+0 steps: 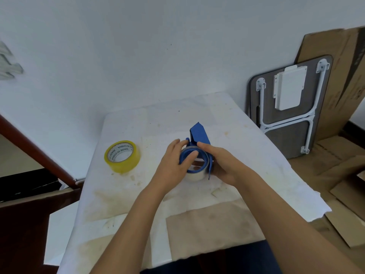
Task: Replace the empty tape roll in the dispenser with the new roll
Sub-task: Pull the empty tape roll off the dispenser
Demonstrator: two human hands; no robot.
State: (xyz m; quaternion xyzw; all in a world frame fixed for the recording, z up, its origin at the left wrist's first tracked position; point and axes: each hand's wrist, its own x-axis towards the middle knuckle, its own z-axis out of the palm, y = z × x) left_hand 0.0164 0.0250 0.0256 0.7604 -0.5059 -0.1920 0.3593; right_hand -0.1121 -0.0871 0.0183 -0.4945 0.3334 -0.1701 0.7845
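Note:
A blue tape dispenser (199,133) lies on the white table (227,119), its wedge-shaped head pointing away from me. A pale, nearly bare roll (194,177) sits around its blue hub. My left hand (174,165) grips the roll and hub from the left, thumb across the top. My right hand (223,165) clasps the dispenser's frame from the right, with the index finger on the top of the roll. A full yellow tape roll (122,156) with a white core rests on the table to the left, apart from both hands.
The table's white cover is stained, and a small paper scrap (216,192) lies near the right wrist. A folded table (286,107) and cardboard sheets (339,66) lean on the wall at the right. A dark wooden rail (39,153) runs along the left.

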